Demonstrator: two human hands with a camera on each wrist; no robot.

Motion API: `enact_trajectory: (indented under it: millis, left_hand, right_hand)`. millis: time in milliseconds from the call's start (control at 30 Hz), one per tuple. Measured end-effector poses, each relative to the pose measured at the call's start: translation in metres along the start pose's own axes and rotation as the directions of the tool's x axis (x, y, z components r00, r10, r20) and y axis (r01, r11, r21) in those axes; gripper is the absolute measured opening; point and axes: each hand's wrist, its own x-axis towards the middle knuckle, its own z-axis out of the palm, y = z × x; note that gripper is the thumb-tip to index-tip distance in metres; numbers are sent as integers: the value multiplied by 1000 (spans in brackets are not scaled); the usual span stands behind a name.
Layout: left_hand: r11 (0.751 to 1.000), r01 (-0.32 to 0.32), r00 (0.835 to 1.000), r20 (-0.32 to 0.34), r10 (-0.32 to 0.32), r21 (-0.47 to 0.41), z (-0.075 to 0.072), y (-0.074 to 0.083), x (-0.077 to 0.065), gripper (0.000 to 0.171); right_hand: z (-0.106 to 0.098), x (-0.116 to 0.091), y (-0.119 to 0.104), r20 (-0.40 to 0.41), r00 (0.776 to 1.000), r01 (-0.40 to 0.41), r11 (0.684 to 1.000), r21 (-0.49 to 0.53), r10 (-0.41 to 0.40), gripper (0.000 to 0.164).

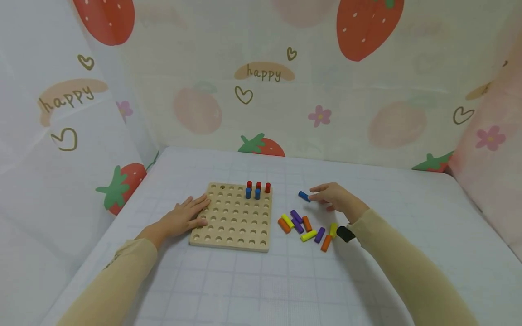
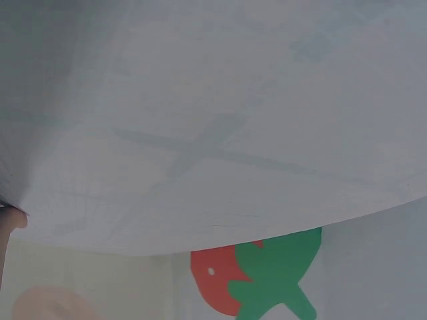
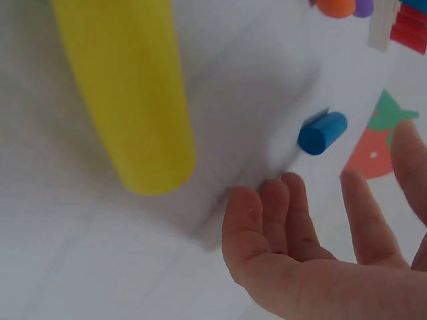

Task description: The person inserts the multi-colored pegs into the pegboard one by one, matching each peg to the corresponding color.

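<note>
A wooden pegboard (image 1: 234, 234) with rows of holes lies on the table. My left hand (image 1: 181, 219) rests on its left edge, fingers spread out straight. Three red pegs (image 1: 268, 188) stand in the board's far right row, with two blue pegs (image 1: 248, 194) in front of them. To the right of the board, a loose blue peg (image 1: 304, 196) lies on its side. My right hand (image 1: 338, 198) hovers beside this peg. In the right wrist view, its fingers (image 3: 243, 217) are loosely bent and parted, with the blue peg (image 3: 323, 133) lying beyond the fingertips.
Several loose purple (image 1: 320, 235), yellow (image 1: 308, 236) and orange pegs (image 1: 284, 225) lie scattered right of the board, below the right hand. One yellow peg (image 3: 127, 93) looms large in the right wrist view. A strawberry-patterned cloth (image 1: 265, 113) encloses the table's back and sides.
</note>
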Motion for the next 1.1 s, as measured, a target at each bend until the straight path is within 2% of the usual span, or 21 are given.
enact_trajectory:
  millis: [133, 333, 800, 1100]
  left_hand:
    - [1000, -1, 1000, 2, 1, -3, -1, 0, 0, 72]
    - [1000, -8, 1000, -1, 8, -8, -2, -1, -1, 72]
    - [1000, -3, 1000, -9, 3, -23, -1, -2, 0, 72]
    - [999, 10, 1000, 1, -10, -30, 0, 0, 1, 73]
  right_hand:
    - [-2, 6, 1, 37, 999, -30, 999, -32, 31, 52]
    - [-1, 12, 0, 44, 998, -47, 995, -82, 51, 50]
    - [5, 18, -4, -32, 996, -86, 990, -112, 83, 39]
    - [6, 19, -5, -71, 993, -99, 986, -132, 90, 25]
